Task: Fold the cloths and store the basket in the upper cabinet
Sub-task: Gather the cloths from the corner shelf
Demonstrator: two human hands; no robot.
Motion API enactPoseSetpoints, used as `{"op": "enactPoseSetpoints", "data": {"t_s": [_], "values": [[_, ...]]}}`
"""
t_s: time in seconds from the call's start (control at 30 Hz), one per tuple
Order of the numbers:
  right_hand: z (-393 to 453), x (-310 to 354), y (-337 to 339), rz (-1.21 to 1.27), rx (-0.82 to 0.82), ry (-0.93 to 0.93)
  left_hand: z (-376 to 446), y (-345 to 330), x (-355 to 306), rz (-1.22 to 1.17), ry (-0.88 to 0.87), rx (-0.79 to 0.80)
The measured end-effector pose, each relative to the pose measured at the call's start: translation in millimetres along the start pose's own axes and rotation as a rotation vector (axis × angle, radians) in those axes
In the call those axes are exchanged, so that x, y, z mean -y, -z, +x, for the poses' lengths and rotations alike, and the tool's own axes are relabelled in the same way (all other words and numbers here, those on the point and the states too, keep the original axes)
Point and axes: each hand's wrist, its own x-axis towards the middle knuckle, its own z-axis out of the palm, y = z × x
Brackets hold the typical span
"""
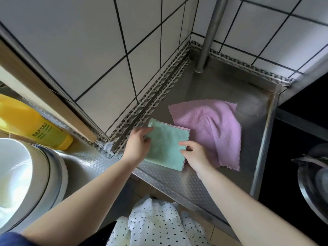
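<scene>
Head view: the left hand (137, 145) is seen gripping the far left edge of a folded green cloth (166, 148), thumb laid over its top corner, while the right hand (194, 153) pinches the cloth's right edge with curled fingertips. The green cloth is held as a neat square at the front of the steel worktop (177, 181), its right side overlapping a pink cloth (211, 128). A thin pink scalloped edge shows under the green cloth's upper side; whether that belongs to another folded cloth cannot be told. The fold in hand would be done well if the edges were matched corner to corner and the crease pressed flat before release, so the soft pile does not spring open. The green cloth looks thick and fleecy. The pink cloth lies unfolded and rumpled, with zigzag-cut edges, so it is judged to be waiting its turn. No basket is plainly seen. A yellow bottle (26, 121) lies at the left, near a white bowl (16, 174).
</scene>
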Motion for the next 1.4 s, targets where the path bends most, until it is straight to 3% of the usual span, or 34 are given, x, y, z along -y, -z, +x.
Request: {"op": "enactPoseSetpoints", "data": {"t_s": [0.2, 0.6, 0.83, 0.97, 1.2, 1.4], "values": [[-19.6, -5.4, -37.1, -0.063, 0.153, -0.039, -19.1, 24.3, 20.7, 0.190, -0.068, -0.046], [-40.1, -3.3, -48.3, -0.272, 0.174, 0.024, -38.6, 19.6, 42.7, 0.452, -0.038, 0.086], [-30.0, -29.1, 2.1, -0.507, -0.163, 0.093, -38.4, 13.3, 23.6, 0.520, -0.226, 0.041], [-23.2, -40.0, 19.0, -0.682, -0.209, 0.124, -24.4, -3.6, -3.7, 0.478, -0.308, 0.117], [-9.4, -34.7, 37.4, -0.780, -0.213, 0.136, 1.1, -40.0, -50.3, 0.518, -0.435, 0.270], [-37.2, -4.3, 80.9, -0.599, -0.182, 0.160, 17.0, -64.8, -75.5, 0.593, -0.611, 0.359]]}}
